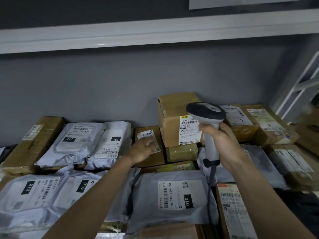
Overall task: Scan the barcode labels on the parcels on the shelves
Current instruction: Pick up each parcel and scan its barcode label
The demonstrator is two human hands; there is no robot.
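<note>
The right hand (pixel 222 144) grips the handle of a grey handheld barcode scanner (pixel 208 121), its head raised and aimed toward the back of the shelf (pixel 138 37). The left hand (pixel 144 149) rests with loosely spread fingers on a small cardboard box (pixel 150 157), just below its barcode label (pixel 145 134). A larger box (pixel 174 118) stands just beside it, near the back right. Grey mailer bags (pixel 172 199) and more boxes crowd the shelf to every edge. Nothing shows which labels are already scanned; judging by the aim, many parcels remain.
</note>
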